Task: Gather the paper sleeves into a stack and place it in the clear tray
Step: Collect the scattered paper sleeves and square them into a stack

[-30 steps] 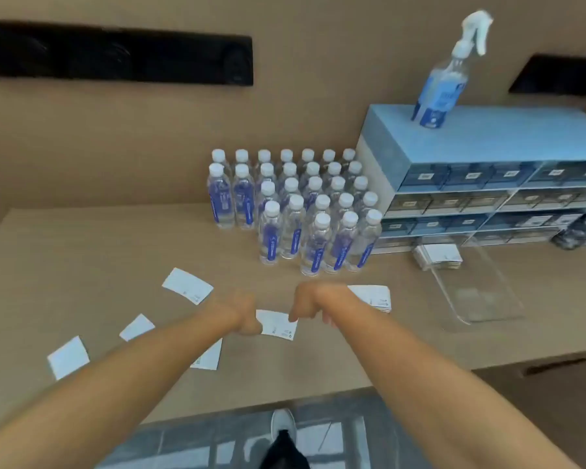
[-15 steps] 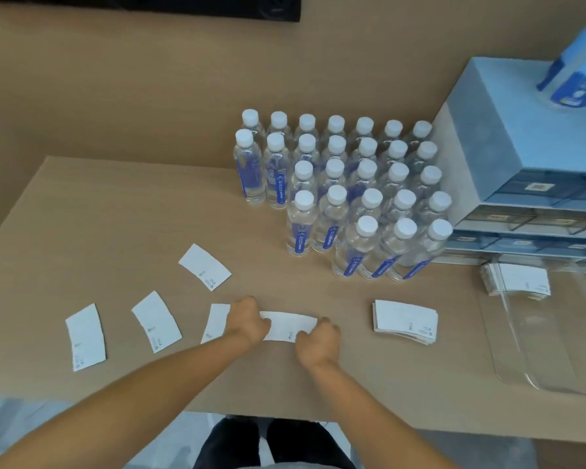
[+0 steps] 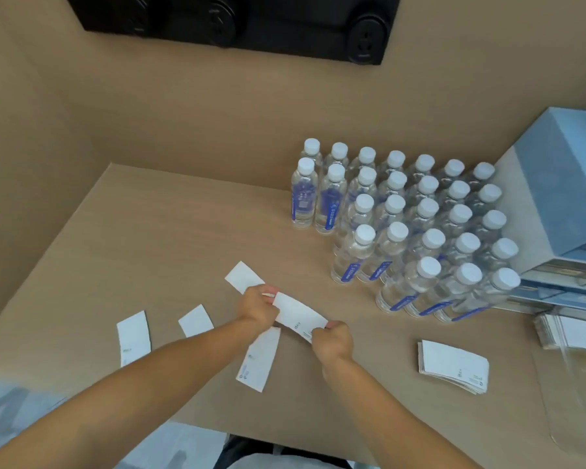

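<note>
Both hands hold one white paper sleeve (image 3: 298, 314) just above the table. My left hand (image 3: 256, 308) pinches its left end, my right hand (image 3: 332, 340) pinches its right end. Several loose sleeves lie flat around them: one (image 3: 242, 277) behind my left hand, one (image 3: 259, 358) under my wrists, one (image 3: 196, 321) and another (image 3: 133, 336) to the left. A stack of sleeves (image 3: 454, 365) rests to the right. The clear tray (image 3: 569, 394) sits at the far right edge, with another stack of sleeves (image 3: 569, 333) at its far end.
A block of water bottles (image 3: 410, 228) with white caps stands behind and right of my hands. A blue drawer cabinet (image 3: 555, 184) fills the right edge. The tan table (image 3: 156, 238) ends near my body; a black panel (image 3: 237, 22) hangs on the wall.
The sleeve that lay flat under my hands is now lifted and gripped at both ends. The camera has tilted down and left.
</note>
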